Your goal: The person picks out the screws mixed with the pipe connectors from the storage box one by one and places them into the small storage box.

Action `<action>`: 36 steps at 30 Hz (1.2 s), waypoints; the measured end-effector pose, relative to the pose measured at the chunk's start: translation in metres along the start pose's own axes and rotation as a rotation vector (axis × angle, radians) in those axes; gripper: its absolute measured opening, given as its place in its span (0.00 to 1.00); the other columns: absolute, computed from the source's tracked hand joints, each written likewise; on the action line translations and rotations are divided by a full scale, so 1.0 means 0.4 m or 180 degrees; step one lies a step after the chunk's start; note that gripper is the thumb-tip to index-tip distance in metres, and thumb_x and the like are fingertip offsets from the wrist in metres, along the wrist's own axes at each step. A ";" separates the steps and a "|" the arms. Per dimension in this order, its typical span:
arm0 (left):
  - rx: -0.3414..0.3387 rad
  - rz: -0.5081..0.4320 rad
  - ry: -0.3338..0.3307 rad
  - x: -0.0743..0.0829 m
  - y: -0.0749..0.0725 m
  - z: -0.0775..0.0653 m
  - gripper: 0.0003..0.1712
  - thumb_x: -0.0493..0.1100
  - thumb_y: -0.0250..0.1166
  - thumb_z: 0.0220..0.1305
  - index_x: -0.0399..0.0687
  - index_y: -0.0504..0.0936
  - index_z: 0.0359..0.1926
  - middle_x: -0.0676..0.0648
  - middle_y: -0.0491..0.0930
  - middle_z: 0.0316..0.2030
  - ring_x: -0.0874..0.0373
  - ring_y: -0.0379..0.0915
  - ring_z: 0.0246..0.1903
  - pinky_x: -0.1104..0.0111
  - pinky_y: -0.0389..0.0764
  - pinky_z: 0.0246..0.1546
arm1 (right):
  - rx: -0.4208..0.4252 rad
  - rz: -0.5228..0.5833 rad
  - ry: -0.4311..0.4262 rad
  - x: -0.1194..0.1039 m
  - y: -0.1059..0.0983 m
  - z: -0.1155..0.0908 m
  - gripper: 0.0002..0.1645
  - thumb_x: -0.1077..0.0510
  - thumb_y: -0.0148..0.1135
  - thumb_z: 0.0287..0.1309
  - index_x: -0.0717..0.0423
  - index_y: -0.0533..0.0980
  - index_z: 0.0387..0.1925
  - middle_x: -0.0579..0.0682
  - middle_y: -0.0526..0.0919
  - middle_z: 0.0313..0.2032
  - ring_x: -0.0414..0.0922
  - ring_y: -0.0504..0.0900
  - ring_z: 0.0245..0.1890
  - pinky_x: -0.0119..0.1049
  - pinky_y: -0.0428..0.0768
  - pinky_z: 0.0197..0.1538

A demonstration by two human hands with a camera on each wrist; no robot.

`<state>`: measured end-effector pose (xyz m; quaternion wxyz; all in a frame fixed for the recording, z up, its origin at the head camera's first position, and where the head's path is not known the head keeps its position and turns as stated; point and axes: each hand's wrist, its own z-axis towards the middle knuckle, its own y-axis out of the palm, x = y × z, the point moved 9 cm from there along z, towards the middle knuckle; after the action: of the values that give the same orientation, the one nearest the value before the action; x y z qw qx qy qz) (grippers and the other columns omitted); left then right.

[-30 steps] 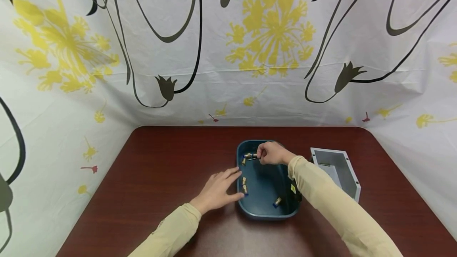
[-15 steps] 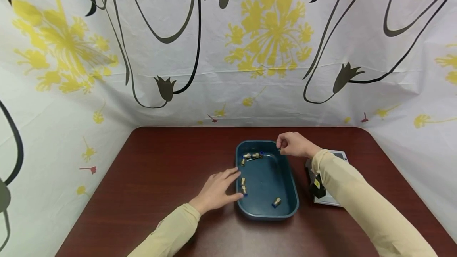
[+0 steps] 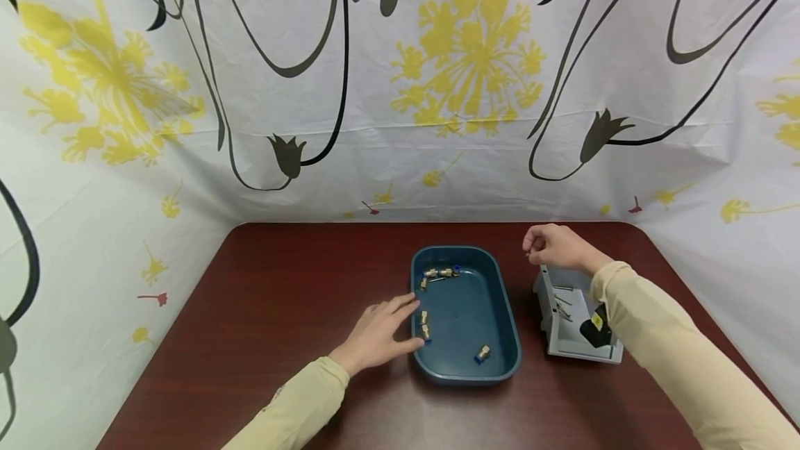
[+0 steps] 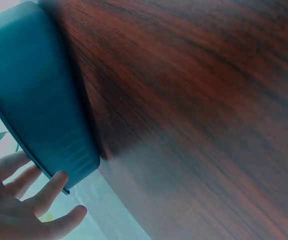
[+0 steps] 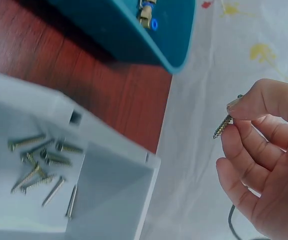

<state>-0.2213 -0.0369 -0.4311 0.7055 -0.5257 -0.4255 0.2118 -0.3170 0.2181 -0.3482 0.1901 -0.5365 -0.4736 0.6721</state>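
Note:
My right hand (image 3: 559, 247) pinches a screw (image 5: 224, 126) between thumb and forefinger, above the far left corner of a grey box (image 3: 584, 356). Several screws (image 5: 53, 162) lie scattered inside that box in the right wrist view. My left hand (image 3: 381, 334) rests with spread, straight fingers at the left rim of the blue tray (image 3: 509, 325). In the left wrist view its fingers (image 4: 51, 192) lie along the tray's rim. Brass fittings with blue ends (image 3: 445, 272) sit in the tray's far left corner, with others along its left side and one fitting (image 3: 482, 354) near the front right. A thin screw (image 3: 437, 279) lies beside the far group.
The dark red wooden table (image 3: 281, 297) carries both containers, the grey box to the right of the tray. A patterned white cloth (image 3: 375, 103) hangs behind and at the sides. A black wrist camera (image 3: 596, 327) on the right arm overlaps the box.
My right hand has moved from inside the tray, up and rightward over its rim, to the far end of the grey box, carrying the screw. My left hand stays at the tray's left rim.

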 end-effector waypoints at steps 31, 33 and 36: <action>0.0060 0.0073 0.0050 0.005 -0.004 0.000 0.38 0.61 0.57 0.54 0.48 0.63 0.62 0.50 0.58 0.62 0.52 0.58 0.57 0.52 0.59 0.52 | 0.0045 -0.0312 0.0256 0.143 -0.032 -0.100 0.07 0.68 0.60 0.42 0.60 0.71 0.26 0.45 0.72 0.21 0.42 0.69 0.22 0.37 0.68 0.25; 0.0054 0.0073 0.0043 0.005 -0.004 0.000 0.38 0.61 0.57 0.55 0.48 0.62 0.63 0.50 0.57 0.62 0.53 0.58 0.57 0.52 0.59 0.52 | 0.0046 -0.0318 0.0235 0.147 -0.026 -0.102 0.07 0.69 0.60 0.42 0.59 0.71 0.26 0.45 0.73 0.22 0.42 0.69 0.23 0.37 0.68 0.26; 0.0045 0.0071 0.0028 0.004 -0.004 0.000 0.38 0.61 0.57 0.55 0.49 0.62 0.63 0.50 0.57 0.62 0.53 0.58 0.57 0.52 0.58 0.52 | 0.0042 -0.0291 0.0222 0.151 -0.019 -0.103 0.07 0.69 0.59 0.42 0.59 0.71 0.26 0.45 0.74 0.23 0.42 0.70 0.24 0.37 0.69 0.27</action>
<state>-0.2208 -0.0362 -0.4289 0.7087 -0.5263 -0.4150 0.2204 -0.3030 0.2858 -0.3734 0.2405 -0.5362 -0.4862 0.6467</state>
